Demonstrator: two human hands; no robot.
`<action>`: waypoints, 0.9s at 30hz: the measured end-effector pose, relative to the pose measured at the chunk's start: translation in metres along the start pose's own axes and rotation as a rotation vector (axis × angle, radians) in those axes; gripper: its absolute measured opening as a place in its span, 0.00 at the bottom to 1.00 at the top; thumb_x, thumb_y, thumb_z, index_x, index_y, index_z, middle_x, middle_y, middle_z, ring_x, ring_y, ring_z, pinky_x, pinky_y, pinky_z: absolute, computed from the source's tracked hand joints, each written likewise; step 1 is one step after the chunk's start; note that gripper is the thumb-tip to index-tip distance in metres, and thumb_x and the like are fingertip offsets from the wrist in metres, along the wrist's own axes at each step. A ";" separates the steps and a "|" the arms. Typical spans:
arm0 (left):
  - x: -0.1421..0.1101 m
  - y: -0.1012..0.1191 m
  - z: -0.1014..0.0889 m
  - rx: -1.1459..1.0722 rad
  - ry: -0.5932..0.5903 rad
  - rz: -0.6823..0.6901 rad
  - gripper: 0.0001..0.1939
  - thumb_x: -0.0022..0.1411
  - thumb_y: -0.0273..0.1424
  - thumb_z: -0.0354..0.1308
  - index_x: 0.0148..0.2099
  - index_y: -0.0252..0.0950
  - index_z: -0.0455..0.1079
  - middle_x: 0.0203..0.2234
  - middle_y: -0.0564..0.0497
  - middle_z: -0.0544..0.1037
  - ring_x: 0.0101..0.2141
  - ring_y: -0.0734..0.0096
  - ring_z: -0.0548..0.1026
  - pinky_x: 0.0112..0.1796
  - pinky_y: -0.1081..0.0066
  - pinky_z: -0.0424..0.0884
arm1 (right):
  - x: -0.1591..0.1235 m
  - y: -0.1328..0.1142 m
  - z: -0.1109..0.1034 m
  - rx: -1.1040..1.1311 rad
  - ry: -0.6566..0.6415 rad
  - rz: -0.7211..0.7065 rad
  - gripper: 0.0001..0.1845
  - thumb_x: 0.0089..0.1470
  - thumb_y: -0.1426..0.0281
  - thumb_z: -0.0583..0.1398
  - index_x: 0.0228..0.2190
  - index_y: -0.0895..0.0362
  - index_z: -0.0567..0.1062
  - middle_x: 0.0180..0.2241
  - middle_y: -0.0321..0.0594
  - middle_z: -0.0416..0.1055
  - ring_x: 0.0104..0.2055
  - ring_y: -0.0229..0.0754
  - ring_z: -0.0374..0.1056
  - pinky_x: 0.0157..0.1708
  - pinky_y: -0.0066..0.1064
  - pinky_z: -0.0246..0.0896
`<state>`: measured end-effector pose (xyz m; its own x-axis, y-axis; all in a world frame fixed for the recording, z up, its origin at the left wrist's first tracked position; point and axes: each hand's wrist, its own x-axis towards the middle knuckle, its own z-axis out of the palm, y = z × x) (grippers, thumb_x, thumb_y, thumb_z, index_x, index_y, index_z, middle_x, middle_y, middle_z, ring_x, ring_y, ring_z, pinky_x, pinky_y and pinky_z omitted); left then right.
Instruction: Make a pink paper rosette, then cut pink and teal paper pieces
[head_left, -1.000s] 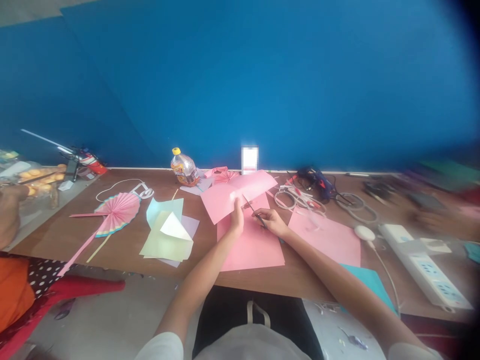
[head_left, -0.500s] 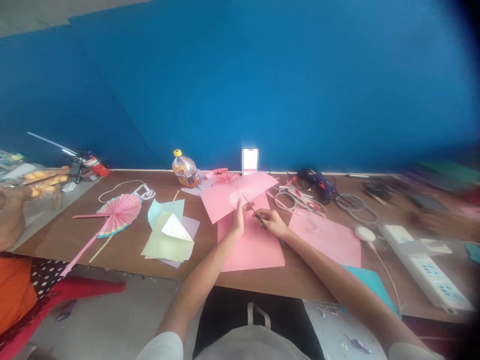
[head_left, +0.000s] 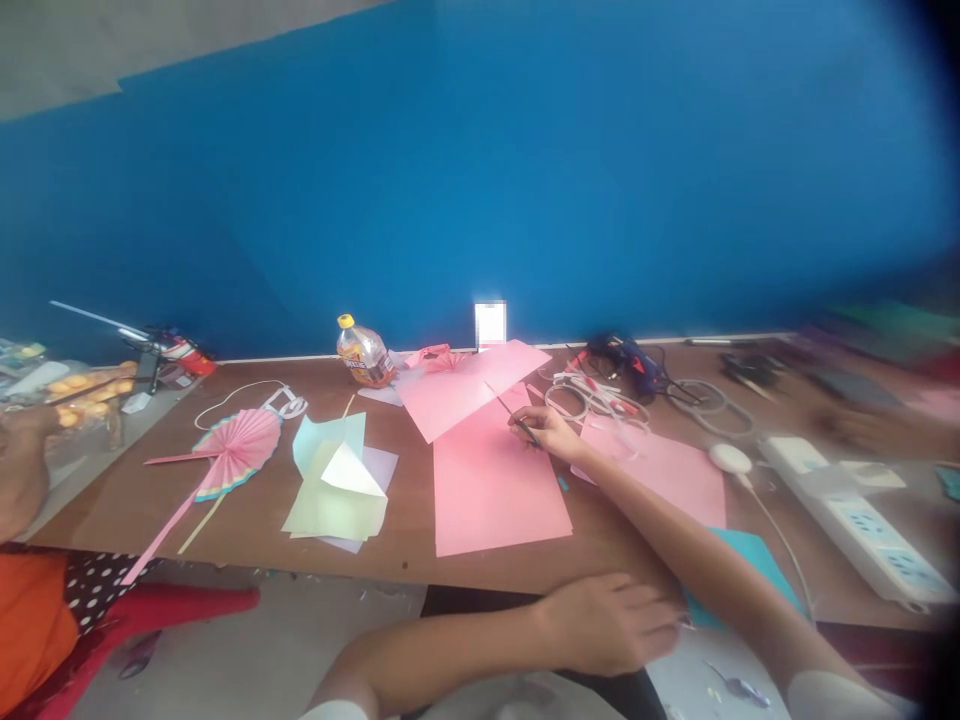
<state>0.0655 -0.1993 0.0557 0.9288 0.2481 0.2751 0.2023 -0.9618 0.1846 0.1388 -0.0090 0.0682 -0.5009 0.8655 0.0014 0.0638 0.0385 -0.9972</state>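
My right hand (head_left: 549,430) is closed on a pair of scissors (head_left: 502,403), whose thin blades point up and left over pink paper. Beneath the blades lies a tilted pink sheet (head_left: 465,390), partly overlapping a flat pink sheet (head_left: 499,500) nearer to me. My left hand (head_left: 611,622) is low at the table's front edge, close to my right forearm. Its fingers stretch to the right, somewhat bent, and nothing shows in them. A small teal scrap (head_left: 563,484) lies by the flat sheet's right edge.
On the left are a folded pink paper fan (head_left: 244,445) and green and blue papers (head_left: 337,505). A bottle (head_left: 365,355) stands behind. Cables (head_left: 592,395), another pink sheet (head_left: 675,470), teal paper (head_left: 742,570) and a power strip (head_left: 855,525) lie right. Another person's hand (head_left: 26,430) is far left.
My left hand has left the tilted pink sheet and come down and right to the table's front edge. My right hand keeps the scissors in nearly the same spot.
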 end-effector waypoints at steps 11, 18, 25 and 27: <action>0.043 0.007 0.054 0.316 0.202 -0.057 0.09 0.62 0.31 0.54 0.33 0.44 0.75 0.40 0.37 0.73 0.34 0.71 0.71 0.30 0.57 0.52 | 0.004 -0.001 -0.011 -0.052 0.043 -0.020 0.19 0.49 0.57 0.64 0.35 0.60 0.73 0.19 0.33 0.69 0.19 0.34 0.64 0.19 0.26 0.56; -0.011 -0.013 -0.027 0.248 0.004 -0.124 0.03 0.62 0.23 0.55 0.36 0.36 0.66 0.31 0.47 0.71 0.35 0.69 0.69 0.32 0.67 0.64 | -0.001 -0.003 -0.013 -0.074 0.051 0.009 0.19 0.48 0.56 0.64 0.35 0.60 0.73 0.19 0.33 0.67 0.19 0.33 0.63 0.17 0.24 0.53; -0.154 -0.058 -0.112 0.544 0.296 -0.337 0.11 0.65 0.22 0.54 0.50 0.33 0.68 0.39 0.46 0.77 0.42 0.67 0.73 0.44 0.65 0.70 | 0.000 -0.003 -0.017 -0.065 0.044 0.067 0.19 0.46 0.58 0.65 0.34 0.59 0.73 0.19 0.31 0.66 0.17 0.32 0.61 0.15 0.23 0.52; -0.200 -0.065 -0.120 0.667 0.337 -0.410 0.17 0.63 0.20 0.55 0.54 0.33 0.68 0.44 0.44 0.78 0.46 0.63 0.74 0.48 0.63 0.70 | 0.001 -0.004 -0.016 -0.077 0.043 0.079 0.19 0.46 0.58 0.65 0.35 0.59 0.73 0.18 0.31 0.67 0.17 0.33 0.60 0.15 0.24 0.53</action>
<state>-0.1708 -0.1722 0.1021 0.6215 0.5108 0.5940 0.7412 -0.6289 -0.2347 0.1524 -0.0002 0.0730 -0.4541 0.8881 -0.0719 0.1683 0.0063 -0.9857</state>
